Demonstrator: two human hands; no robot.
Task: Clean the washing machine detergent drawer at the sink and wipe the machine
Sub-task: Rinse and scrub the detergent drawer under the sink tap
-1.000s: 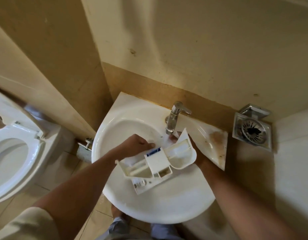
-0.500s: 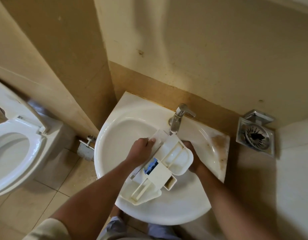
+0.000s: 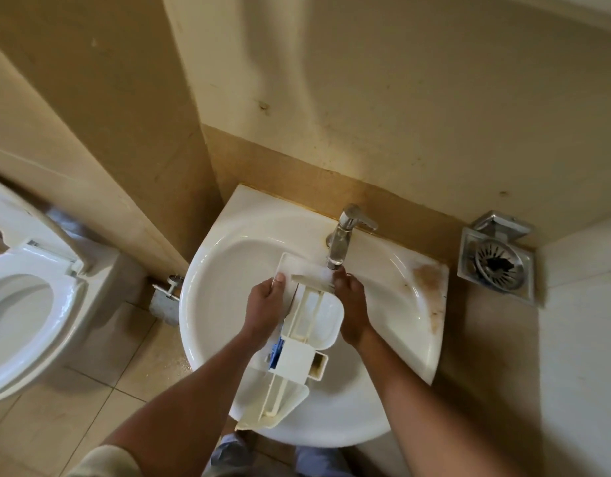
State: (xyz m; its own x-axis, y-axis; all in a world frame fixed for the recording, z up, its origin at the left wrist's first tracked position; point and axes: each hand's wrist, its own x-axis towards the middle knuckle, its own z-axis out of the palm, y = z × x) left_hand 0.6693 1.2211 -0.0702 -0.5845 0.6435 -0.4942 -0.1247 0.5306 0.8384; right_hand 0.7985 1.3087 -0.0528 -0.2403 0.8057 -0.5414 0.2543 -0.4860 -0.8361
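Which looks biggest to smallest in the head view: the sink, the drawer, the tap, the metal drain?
1. sink
2. drawer
3. metal drain
4. tap
Drain and tap look close, so that order is unsure.

Bare arms, light clothes
A cream short sleeve tops the left arm. Both forearms, the left hand and the right hand are uncovered. Blue-grey legwear shows lowest.

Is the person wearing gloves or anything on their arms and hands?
No gloves. The left hand and right hand are bare, with no ring, watch or bracelet showing. Both forearms are bare too. A pale cream sleeve shows high on the left arm; none shows on the right.
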